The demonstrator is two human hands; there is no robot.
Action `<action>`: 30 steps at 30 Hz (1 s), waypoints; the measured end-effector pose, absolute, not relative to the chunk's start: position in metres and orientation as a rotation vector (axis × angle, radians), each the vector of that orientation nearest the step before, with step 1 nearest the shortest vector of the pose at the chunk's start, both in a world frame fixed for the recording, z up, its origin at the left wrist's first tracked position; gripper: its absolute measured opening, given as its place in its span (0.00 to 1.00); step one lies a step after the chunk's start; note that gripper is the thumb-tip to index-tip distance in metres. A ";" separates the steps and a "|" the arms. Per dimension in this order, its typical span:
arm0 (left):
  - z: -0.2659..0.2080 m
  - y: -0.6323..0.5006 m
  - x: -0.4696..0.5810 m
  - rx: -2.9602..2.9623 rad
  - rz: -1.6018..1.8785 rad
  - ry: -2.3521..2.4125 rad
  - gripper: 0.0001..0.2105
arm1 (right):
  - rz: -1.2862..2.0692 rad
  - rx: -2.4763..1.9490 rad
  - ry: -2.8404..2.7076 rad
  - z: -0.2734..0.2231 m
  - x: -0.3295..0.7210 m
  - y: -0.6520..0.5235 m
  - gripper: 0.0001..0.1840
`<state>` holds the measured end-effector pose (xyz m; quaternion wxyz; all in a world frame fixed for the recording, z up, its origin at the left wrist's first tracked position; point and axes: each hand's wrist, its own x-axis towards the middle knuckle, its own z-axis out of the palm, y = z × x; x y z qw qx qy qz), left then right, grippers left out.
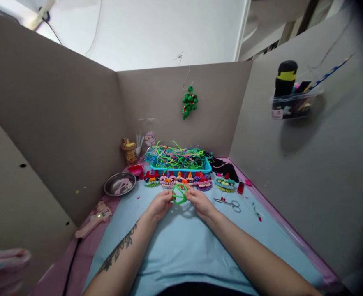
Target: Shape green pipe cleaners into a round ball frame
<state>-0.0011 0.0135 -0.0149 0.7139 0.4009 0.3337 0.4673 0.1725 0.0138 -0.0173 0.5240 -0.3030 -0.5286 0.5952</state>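
Between my hands, above the blue cloth, is a bright green pipe cleaner (179,202) bent into a rounded loop with strands crossing inside it. My left hand (162,204) pinches its left side with fingers and thumb. At its right edge, my right hand (199,201) grips it the same way. Just beyond the hands stands a row of colourful fuzzy figures, among them a pink one (167,181) and an orange one (184,179). A teal and yellow figure (225,183) sits apart to the right.
Behind the figures is a blue tray (181,169) heaped with pipe cleaners. Scissors (230,204) lie to the right. On the left are a metal bowl (111,189) and a pink glue gun (92,224) with a cord. Grey panels (156,98) enclose the table.
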 end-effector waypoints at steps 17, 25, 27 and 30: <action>-0.003 0.010 -0.011 0.705 1.003 0.580 0.09 | 1.546 -0.741 -1.024 -0.005 0.179 0.010 0.14; -0.005 0.010 -0.010 0.711 0.996 0.567 0.11 | 1.846 -0.620 -1.057 -0.012 0.179 0.008 0.12; -0.005 0.009 -0.009 0.722 0.987 0.588 0.10 | 1.876 -0.582 -1.029 -0.013 0.178 0.008 0.11; -0.004 0.009 -0.008 0.753 0.971 0.608 0.10 | 1.889 -0.538 -0.987 -0.012 0.176 0.008 0.11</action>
